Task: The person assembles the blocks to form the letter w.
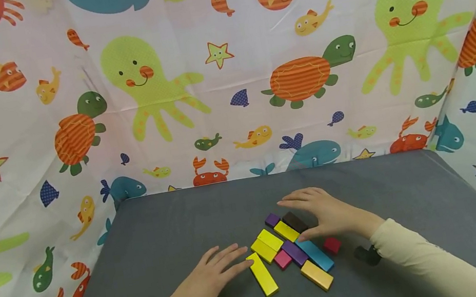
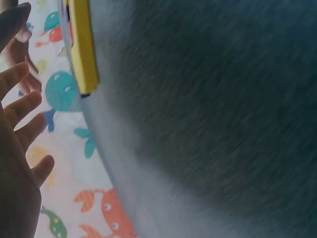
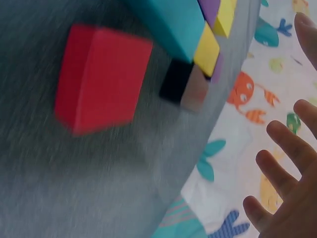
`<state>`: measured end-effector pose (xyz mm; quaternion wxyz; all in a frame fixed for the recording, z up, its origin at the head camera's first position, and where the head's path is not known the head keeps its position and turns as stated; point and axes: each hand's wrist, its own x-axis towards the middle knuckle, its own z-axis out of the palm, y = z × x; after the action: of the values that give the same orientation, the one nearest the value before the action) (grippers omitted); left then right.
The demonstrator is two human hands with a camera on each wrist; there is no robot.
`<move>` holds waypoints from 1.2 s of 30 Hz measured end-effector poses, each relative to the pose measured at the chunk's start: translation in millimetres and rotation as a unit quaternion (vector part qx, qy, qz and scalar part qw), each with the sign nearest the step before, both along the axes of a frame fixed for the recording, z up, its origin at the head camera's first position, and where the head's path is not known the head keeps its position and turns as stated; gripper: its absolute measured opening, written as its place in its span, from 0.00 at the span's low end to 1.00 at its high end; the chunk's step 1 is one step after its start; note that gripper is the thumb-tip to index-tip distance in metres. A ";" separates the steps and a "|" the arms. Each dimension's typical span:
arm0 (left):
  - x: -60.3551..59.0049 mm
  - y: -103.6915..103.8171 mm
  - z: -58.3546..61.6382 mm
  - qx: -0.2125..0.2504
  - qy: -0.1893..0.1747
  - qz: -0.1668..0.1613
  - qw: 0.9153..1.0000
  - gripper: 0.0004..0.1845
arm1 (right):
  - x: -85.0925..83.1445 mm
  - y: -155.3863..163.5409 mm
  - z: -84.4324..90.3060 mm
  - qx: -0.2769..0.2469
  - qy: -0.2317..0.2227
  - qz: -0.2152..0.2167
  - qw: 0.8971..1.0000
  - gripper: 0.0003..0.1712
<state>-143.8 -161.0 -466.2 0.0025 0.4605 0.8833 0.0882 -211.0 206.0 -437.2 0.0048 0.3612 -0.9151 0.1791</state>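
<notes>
Colored blocks lie in a loose group on the grey table. My left hand (image 1: 206, 286), fingers spread, is at the left of the group, its fingertips by the long yellow block (image 1: 263, 275). On the other side my right hand (image 1: 323, 213) reaches over the group's edge with relaxed fingers, near the black block (image 1: 295, 222) and the blue block (image 1: 314, 254). Both hands hold nothing. Between them are a purple block (image 1: 295, 253), a pink block (image 1: 282, 259) and several yellow ones. A gold block (image 1: 317, 275) is nearest me. The red block (image 3: 104, 79) stands apart, under my right wrist.
Behind and beside the grey table (image 1: 161, 223) hangs a white curtain (image 1: 199, 19) printed with sea animals. A small purple block (image 1: 272, 220) is at the far end of the group. A black wrist device (image 1: 368, 255) shows by the right sleeve.
</notes>
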 end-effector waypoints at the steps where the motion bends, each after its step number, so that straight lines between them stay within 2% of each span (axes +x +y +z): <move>1: 1.4 0.9 -2.4 0.000 -0.001 -0.005 1.000 0.41 | -0.8 -4.3 -2.1 0.003 -0.003 0.004 1.000 0.49; 6: 6.7 4.3 -10.6 -0.007 -0.025 -0.021 0.999 0.40 | -3.7 -22.8 -11.6 0.012 -0.023 0.023 0.999 0.47; 12: 11.8 6.7 -18.2 -0.026 -0.057 -0.024 0.998 0.39 | -7.1 -40.9 -20.7 0.014 -0.042 0.045 0.998 0.45; 18: 15.3 12.4 -24.2 -0.025 -0.053 -0.021 0.998 0.38 | -11.0 -54.0 -28.1 0.021 -0.046 0.071 0.996 0.42; 21: 15.3 20.2 -24.5 -0.025 -0.028 0.007 0.999 0.37 | -12.3 -58.2 -29.7 0.026 -0.050 0.073 0.996 0.40; 25: 15.5 34.6 -22.9 -0.007 -0.007 0.078 0.997 0.34 | -13.3 -62.0 -29.0 0.035 -0.056 0.071 0.995 0.38; 29: 17.7 48.7 -23.1 0.041 -0.021 0.141 0.989 0.32 | -14.5 -65.1 -28.5 0.039 -0.052 0.072 0.995 0.36; 32: 19.2 57.4 -26.1 0.069 -0.037 0.175 0.982 0.32 | -15.4 -67.2 -29.0 0.035 -0.052 0.075 0.995 0.35; 36: 20.8 64.0 -29.5 0.072 -0.070 0.216 0.971 0.34 | -16.5 -68.9 -30.3 0.026 -0.058 0.084 0.994 0.32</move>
<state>-122.9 -97.0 -495.7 0.0115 0.2501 0.9509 0.1821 -227.5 137.0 -467.5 -0.0729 0.4258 -0.8846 0.1756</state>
